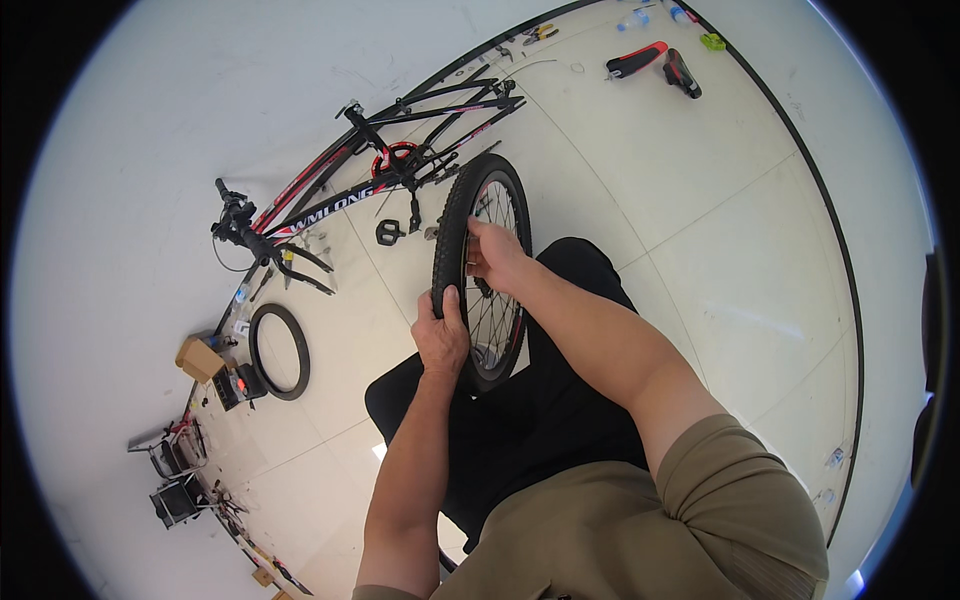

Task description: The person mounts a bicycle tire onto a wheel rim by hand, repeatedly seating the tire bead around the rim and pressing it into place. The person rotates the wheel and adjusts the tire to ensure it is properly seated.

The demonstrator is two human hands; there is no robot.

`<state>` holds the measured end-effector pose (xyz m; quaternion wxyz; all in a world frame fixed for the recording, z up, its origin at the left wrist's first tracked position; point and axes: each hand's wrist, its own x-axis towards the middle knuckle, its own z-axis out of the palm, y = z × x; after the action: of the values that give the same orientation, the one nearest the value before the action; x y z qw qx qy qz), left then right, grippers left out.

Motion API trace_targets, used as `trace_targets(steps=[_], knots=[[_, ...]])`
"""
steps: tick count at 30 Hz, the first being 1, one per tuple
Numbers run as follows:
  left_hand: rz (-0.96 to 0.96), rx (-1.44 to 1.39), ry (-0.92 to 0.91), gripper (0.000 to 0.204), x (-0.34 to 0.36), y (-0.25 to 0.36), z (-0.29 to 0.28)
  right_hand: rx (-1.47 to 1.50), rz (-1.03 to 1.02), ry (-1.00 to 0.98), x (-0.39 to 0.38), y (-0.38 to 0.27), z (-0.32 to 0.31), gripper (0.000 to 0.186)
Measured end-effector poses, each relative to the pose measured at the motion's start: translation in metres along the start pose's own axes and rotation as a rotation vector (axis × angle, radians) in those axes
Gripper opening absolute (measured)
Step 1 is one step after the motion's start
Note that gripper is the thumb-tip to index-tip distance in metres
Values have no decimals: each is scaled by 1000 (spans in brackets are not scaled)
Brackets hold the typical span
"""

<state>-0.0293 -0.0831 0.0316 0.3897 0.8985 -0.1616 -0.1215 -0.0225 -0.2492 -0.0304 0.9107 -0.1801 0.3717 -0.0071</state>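
A bicycle wheel (442, 250) with a black knobbly tire and thin spokes stands upright between my knees. My left hand (443, 335) wraps round the near part of the tire, thumb on the tread side by the rim. Farther up, my right hand (497, 255) reaches across the spokes from the right. Its fingers are curled against the inner edge of the rim and tire, and some of the fingertips are hidden. Part of the hub is covered by my right hand and wrist.
Beyond the wheel, a black and red bicycle frame (345, 197) with handlebar and fork leans along the wall. A loose tire (302, 345) lies left, near an open cardboard box (200, 358). Saddles (682, 74) lie far right; pliers (541, 34) and small parts line the far wall.
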Motion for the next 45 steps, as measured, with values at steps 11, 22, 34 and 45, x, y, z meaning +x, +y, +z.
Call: trace_targets(steps=[11, 22, 34, 45], knots=[[23, -123, -45, 39, 6, -3, 5, 234, -49, 33, 18, 6, 2, 35], [-14, -175, -56, 38, 11, -19, -2, 219, -39, -59, 7, 2, 11, 37], [-39, -188, -69, 40, 20, -15, -1, -117, -162, -221, -20, -9, 23, 27], [-48, -55, -45, 40, 16, 19, 8, 78, -216, -130, -14, -15, 21, 27]])
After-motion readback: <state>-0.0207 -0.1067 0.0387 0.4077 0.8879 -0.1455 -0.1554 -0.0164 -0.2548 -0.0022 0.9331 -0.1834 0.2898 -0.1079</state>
